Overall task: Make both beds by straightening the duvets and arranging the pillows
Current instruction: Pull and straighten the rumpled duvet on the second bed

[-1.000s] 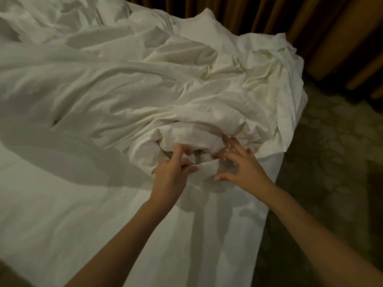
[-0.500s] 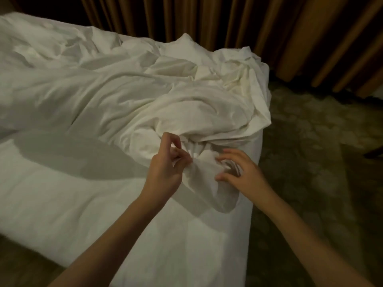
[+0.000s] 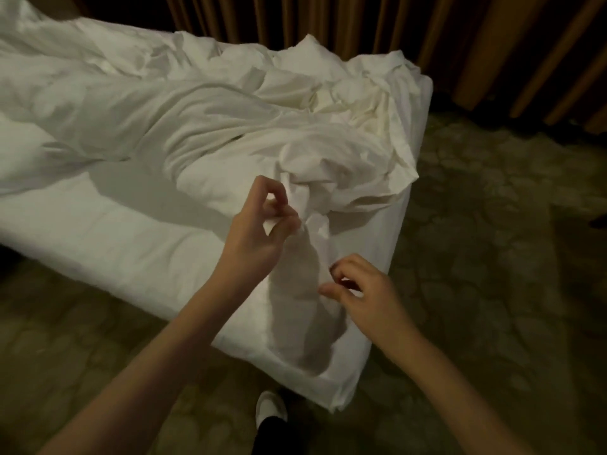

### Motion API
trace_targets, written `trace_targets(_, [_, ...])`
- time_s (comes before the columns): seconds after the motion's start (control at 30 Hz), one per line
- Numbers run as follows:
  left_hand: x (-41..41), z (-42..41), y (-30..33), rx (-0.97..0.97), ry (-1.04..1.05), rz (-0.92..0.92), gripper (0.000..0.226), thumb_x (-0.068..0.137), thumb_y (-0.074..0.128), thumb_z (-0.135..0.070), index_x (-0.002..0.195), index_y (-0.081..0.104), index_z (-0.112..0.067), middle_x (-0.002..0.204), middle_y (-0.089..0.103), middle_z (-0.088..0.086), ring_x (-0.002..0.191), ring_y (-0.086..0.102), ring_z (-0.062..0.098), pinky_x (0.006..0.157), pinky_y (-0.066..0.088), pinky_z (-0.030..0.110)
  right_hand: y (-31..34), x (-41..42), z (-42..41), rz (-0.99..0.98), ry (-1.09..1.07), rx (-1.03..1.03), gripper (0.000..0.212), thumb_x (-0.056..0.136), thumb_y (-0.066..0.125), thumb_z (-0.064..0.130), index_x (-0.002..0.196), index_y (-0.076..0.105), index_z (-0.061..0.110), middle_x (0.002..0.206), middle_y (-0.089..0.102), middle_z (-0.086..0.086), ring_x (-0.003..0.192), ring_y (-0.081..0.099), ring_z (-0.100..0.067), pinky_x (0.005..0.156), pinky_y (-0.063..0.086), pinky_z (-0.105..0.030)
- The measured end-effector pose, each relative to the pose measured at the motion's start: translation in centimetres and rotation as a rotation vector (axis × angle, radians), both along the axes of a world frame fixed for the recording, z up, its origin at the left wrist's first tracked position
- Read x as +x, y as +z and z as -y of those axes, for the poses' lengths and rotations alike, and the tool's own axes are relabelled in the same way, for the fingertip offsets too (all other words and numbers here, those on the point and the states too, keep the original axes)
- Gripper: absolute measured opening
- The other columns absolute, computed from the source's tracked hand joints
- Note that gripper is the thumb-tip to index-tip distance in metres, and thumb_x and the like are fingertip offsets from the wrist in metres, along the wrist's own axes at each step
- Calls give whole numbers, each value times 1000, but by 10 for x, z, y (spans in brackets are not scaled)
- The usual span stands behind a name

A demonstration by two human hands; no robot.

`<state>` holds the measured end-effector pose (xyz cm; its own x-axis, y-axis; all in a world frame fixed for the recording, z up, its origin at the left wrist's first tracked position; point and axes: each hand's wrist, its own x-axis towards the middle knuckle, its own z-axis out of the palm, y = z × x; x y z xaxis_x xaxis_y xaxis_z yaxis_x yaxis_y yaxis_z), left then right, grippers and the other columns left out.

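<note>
The white duvet (image 3: 230,119) lies in a rumpled heap across the far half of the bed (image 3: 131,251), bunched thickest toward the foot corner by the curtain, with deep folds running back toward the head end. A twisted tail of it trails down toward the near edge of the mattress.

The left hand (image 3: 259,234) is raised over the bed and pinches that tail between thumb and curled fingers, a small wad of fabric clenched at the fingertips. The right hand (image 3: 364,290) sits lower and nearer, just above the corner of the mattress. Its fingers are loosely bent, thumb and forefinger close together. I cannot tell from here whether it has any cloth in them or is merely hovering beside the hanging strip.

The bare sheet under both hands is smooth and pale, and the shadow of the arms falls across it. No pillow stands out clearly among the folds.

Beyond the bed hangs a pleated brown curtain (image 3: 361,24). A patterned, dim greenish carpet (image 3: 492,257) surrounds the bed, and a white shoe (image 3: 271,407) shows at the near corner, below a dark trouser leg.
</note>
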<state>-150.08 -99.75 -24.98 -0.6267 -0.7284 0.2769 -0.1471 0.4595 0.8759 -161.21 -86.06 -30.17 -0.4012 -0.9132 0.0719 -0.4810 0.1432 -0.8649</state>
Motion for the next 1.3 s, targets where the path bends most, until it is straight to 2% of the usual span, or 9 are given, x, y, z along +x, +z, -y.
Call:
trace_targets(0.17, [46,-14,-95,-190,-4,363,32,79,69,2,108,62,-11,102,66,3,98,60,19,84,37,16,-61,17,-18,-60,95,197,10,85,70,25,90,64,19,105,56,9,98,55,-8,88,48,-34])
trace_targets(0.33, [98,-50,-172,-161,142,314,63,75,77,-5,129,54,-27,125,48,0,116,44,13,97,36,23,-107,20,-23,-364,219,202,41,84,71,26,123,61,24,135,51,10,125,38,-2,96,28,-11])
trace_targets(0.47, [104,-66,-203,12,37,232,93,74,79,-16,140,25,-52,141,33,-14,128,33,-6,93,35,3,-134,4,-3,-554,345,230,64,82,73,26,140,46,21,152,34,1,141,13,-8,115,16,-34])
trace_targets(0.6, [108,-58,-228,-90,43,299,72,74,80,-18,134,47,-37,135,48,-5,119,45,1,85,43,10,-153,-7,19,-614,436,276,70,82,71,31,143,40,25,155,27,1,144,4,-12,116,12,-43])
trace_targets(0.7, [105,-40,-231,-208,107,327,34,80,69,-27,112,69,-16,102,67,1,85,60,9,69,46,18,-160,-12,34,-579,443,239,69,77,63,51,140,45,29,152,33,1,144,15,-16,114,15,-43])
trace_targets(0.8, [103,-23,-212,-216,130,279,28,83,58,-31,99,74,-15,87,72,1,75,64,9,66,44,15,-163,-16,41,-489,360,191,74,69,57,65,132,54,26,143,44,3,139,24,-9,114,17,-43])
trace_targets(0.93, [115,1,-176,21,317,97,11,81,71,-16,82,69,-27,68,65,-3,61,53,5,58,40,15,-173,-23,36,-356,199,193,45,77,76,32,117,64,16,133,55,-2,130,27,-1,114,11,-37])
trace_targets(1.1, [115,3,-175,135,266,103,24,82,71,-15,78,64,-37,75,68,-10,70,59,7,67,46,22,-179,-12,48,-347,161,37,20,73,67,19,86,73,6,106,65,-14,99,52,-19,85,34,-18])
trace_targets(1.3, [94,-27,-184,232,383,126,19,76,75,-21,75,67,-38,79,71,-19,80,66,7,80,53,33,-172,-58,31,-498,283,88,17,78,57,23,73,66,9,83,67,-8,88,60,-28,106,23,-36])
